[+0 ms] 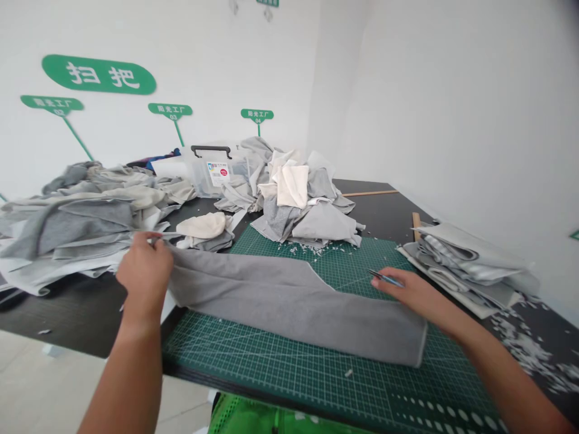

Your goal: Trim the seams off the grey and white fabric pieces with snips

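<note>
A long piece of grey fabric [289,301] lies across the green cutting mat [280,367], with a notch cut in its upper edge. My left hand [147,265] is closed on the fabric's left end and lifts it a little above the table. Over the mat's right part, my right hand [407,289] pinches a slim blue tool with a pointed metal tip [386,278], either a pen-like cutter or small snips; I cannot tell which. Its tip points left, apart from the fabric, while the right forearm passes close to the fabric's right end.
Grey and cream cloth is heaped at left [81,223] and at back centre [303,199]. A clear plastic box [203,172] stands behind. Folded fabric [465,265] lies at right beside white scraps [525,346]. A small cream cloth [202,226] sits by the mat.
</note>
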Action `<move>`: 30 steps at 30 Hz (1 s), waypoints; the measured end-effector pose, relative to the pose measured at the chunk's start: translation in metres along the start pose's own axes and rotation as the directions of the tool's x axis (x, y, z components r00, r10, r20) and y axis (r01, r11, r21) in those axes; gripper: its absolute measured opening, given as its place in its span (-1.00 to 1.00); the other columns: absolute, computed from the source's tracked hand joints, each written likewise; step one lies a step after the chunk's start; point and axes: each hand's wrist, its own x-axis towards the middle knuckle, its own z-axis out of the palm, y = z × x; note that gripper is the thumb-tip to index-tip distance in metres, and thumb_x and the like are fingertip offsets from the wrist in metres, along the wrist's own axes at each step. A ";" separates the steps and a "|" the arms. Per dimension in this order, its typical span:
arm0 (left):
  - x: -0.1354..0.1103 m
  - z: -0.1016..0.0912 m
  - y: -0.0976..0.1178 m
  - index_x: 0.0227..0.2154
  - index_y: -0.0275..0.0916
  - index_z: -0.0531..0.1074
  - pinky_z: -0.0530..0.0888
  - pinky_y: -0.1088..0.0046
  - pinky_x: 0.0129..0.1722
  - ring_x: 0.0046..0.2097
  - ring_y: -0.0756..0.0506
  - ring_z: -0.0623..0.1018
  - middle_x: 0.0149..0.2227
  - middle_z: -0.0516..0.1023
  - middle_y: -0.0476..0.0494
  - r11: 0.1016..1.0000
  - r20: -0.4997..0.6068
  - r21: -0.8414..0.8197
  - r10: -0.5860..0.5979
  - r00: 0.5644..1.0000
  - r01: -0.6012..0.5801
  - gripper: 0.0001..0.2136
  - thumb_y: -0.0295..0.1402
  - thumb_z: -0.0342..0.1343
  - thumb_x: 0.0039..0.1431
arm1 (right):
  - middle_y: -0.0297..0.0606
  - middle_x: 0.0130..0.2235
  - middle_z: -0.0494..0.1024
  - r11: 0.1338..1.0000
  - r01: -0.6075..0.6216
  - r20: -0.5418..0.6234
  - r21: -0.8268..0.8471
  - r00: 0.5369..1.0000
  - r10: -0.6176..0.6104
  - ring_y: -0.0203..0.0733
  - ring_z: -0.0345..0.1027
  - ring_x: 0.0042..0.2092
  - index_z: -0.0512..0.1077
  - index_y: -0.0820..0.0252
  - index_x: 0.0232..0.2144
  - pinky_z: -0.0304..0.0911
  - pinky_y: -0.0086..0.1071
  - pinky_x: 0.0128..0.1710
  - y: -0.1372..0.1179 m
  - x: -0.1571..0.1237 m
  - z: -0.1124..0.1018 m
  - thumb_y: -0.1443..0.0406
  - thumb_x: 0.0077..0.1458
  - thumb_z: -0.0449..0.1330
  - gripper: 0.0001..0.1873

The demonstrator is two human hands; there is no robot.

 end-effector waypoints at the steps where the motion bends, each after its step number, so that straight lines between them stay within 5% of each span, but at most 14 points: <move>1: -0.003 0.000 -0.002 0.03 -0.15 0.38 0.40 0.06 -0.03 0.01 -0.35 0.47 -0.03 0.52 -0.21 0.997 0.040 0.071 0.027 0.999 -0.030 -0.62 -0.33 0.19 0.13 | -0.19 -0.15 0.62 1.000 0.000 0.042 -0.009 0.999 0.001 0.05 0.45 -0.14 0.56 0.09 -0.21 0.26 -0.27 -0.17 0.009 -0.006 -0.001 -0.12 0.16 0.19 -0.54; 4: -0.026 -0.007 0.012 0.06 -0.20 0.37 0.40 0.07 -0.01 0.05 -0.38 0.46 0.03 0.50 -0.30 0.968 0.111 0.026 0.245 0.963 -0.249 -0.56 -0.32 0.21 0.10 | -0.18 -0.04 0.61 1.000 0.008 0.126 -0.025 0.992 -0.004 0.11 0.46 -0.03 0.57 0.04 -0.14 0.28 -0.23 -0.07 0.025 -0.020 0.005 -0.11 0.15 0.20 -0.55; 5: -0.039 -0.011 0.022 0.06 -0.20 0.37 0.42 0.13 -0.02 0.00 -0.32 0.49 -0.03 0.54 -0.26 0.926 0.160 -0.096 0.376 0.913 -0.365 -0.62 -0.30 0.15 0.17 | -0.19 -0.02 0.61 0.999 0.003 0.126 -0.037 0.992 0.001 0.12 0.46 -0.02 0.57 0.01 -0.12 0.29 -0.23 -0.08 0.027 -0.024 0.008 -0.11 0.15 0.21 -0.56; 7: -0.070 -0.022 0.046 0.03 -0.13 0.40 0.43 0.26 -0.05 -0.07 -0.21 0.53 -0.12 0.57 -0.14 0.767 0.255 -0.392 0.621 0.741 -0.508 -0.71 -0.31 0.04 0.26 | -0.21 -0.02 0.61 0.997 -0.013 0.110 -0.079 0.994 0.021 0.12 0.47 -0.01 0.56 -0.05 -0.10 0.32 -0.24 -0.12 0.027 -0.029 0.014 -0.11 0.13 0.23 -0.57; 11: -0.139 -0.040 0.085 -0.04 -0.06 0.47 0.41 0.31 0.03 -0.01 -0.17 0.51 -0.05 0.56 -0.09 0.440 0.341 -0.725 0.898 0.279 -0.531 -0.77 -0.29 0.03 0.30 | -0.22 -0.13 0.64 0.976 -0.081 0.019 -0.201 0.996 0.087 0.13 0.50 -0.05 0.52 -0.13 -0.03 0.33 -0.23 -0.20 0.024 -0.034 0.019 -0.11 0.14 0.20 -0.57; 13: -0.164 -0.042 0.095 0.00 -0.06 0.47 0.39 0.29 0.05 0.01 -0.19 0.49 -0.02 0.55 -0.11 0.384 0.358 -0.755 0.921 0.157 -0.532 -0.75 -0.28 0.06 0.29 | -0.21 -0.18 0.65 0.960 -0.114 -0.026 -0.255 0.994 0.111 0.13 0.52 -0.09 0.51 -0.13 -0.02 0.31 -0.22 -0.24 0.024 -0.035 0.019 -0.07 0.16 0.18 -0.60; 15: -0.176 -0.040 0.100 -0.05 -0.08 0.49 0.38 0.26 0.03 -0.01 -0.22 0.49 -0.06 0.56 -0.14 0.370 0.370 -0.735 0.921 0.122 -0.568 -0.78 -0.28 0.07 0.29 | -0.23 -0.20 0.65 0.948 -0.124 -0.041 -0.292 0.992 0.118 0.11 0.53 -0.14 0.53 -0.12 -0.10 0.31 -0.22 -0.25 0.026 -0.035 0.018 -0.03 0.18 0.15 -0.67; 20: -0.169 -0.027 0.114 -0.14 -0.16 0.53 0.37 0.24 -0.07 -0.10 -0.24 0.51 -0.20 0.59 -0.20 0.438 0.408 -0.616 0.888 0.211 -0.655 -0.77 -0.34 -0.05 0.35 | -0.28 -0.19 0.64 0.985 -0.058 -0.006 -0.163 0.998 0.057 0.05 0.50 -0.17 0.55 -0.06 -0.27 0.32 -0.23 -0.19 0.020 -0.043 0.006 -0.08 0.18 0.14 -0.67; 23: -0.164 -0.017 0.124 -0.16 -0.18 0.55 0.35 0.22 -0.06 -0.12 -0.25 0.51 -0.21 0.57 -0.24 0.413 0.404 -0.595 0.895 0.189 -0.690 -0.76 -0.33 -0.04 0.34 | -0.26 -0.13 0.63 1.000 -0.009 -0.017 -0.014 1.000 0.009 0.06 0.47 -0.09 0.56 -0.07 -0.26 0.32 -0.22 -0.09 0.009 -0.057 -0.012 -0.11 0.14 0.21 -0.66; 26: -0.167 -0.006 0.129 -0.19 -0.20 0.56 0.36 0.23 -0.06 -0.13 -0.25 0.51 -0.21 0.56 -0.26 0.401 0.426 -0.594 0.892 0.150 -0.697 -0.77 -0.32 -0.01 0.33 | -0.15 -0.23 0.63 0.999 -0.013 0.023 0.052 1.000 0.012 0.07 0.48 -0.18 0.58 -0.06 -0.32 0.35 -0.19 -0.13 0.001 -0.080 -0.028 -0.09 0.06 0.29 -0.68; 30: -0.170 0.005 0.133 0.08 -0.19 0.46 0.37 0.22 0.00 -0.04 -0.27 0.52 -0.07 0.55 -0.29 0.420 0.441 -0.548 0.880 0.176 -0.724 -0.68 -0.38 0.01 0.30 | -0.10 -0.45 0.55 0.999 -0.014 0.172 0.044 0.985 0.006 -0.03 0.44 -0.38 0.58 -0.05 -0.55 0.34 -0.23 -0.37 0.005 -0.134 -0.017 -0.14 -0.11 0.36 -0.63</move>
